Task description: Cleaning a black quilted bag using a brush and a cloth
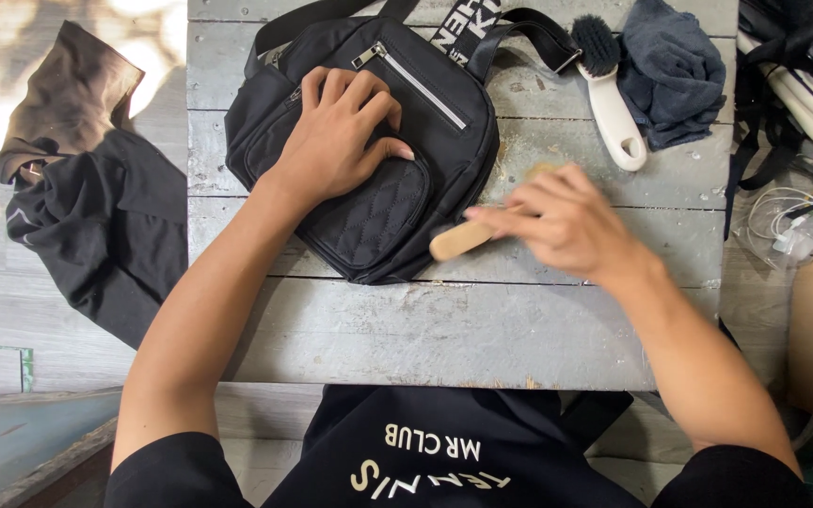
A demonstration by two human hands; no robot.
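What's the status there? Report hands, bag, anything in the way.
Left hand flat on black bag, pinning it to the table. Right hand shut on wooden brush at bag's edge. White brush and cloth lie apart.

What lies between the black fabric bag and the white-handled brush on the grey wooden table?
In the head view, only bare grey wooden table between black fabric bag and white-handled brush; the bag's strap runs along the top.

daylight, even; dappled sun top left; right hand point(566, 226) motion-blurred
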